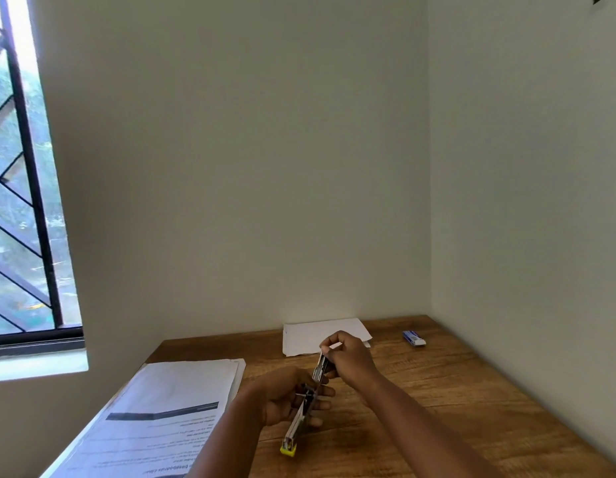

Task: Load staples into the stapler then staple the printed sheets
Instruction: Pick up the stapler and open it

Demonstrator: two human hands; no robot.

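Nearest, the printed sheets [161,408] lie in a stack on the left of the wooden bench [454,408], text side up. Just right of them, the stapler [304,410] is swung open, held above the bench, its yellow end nearest. Left hand [285,398] curled around the stapler's middle from below, fingers closed on it. Right hand [348,357] just beyond, fingers pinched on the stapler's raised far end. Farther back, a blank paper stack [316,334] behind the right hand. Small blue-and-white box [414,338] far right, well apart from both hands.
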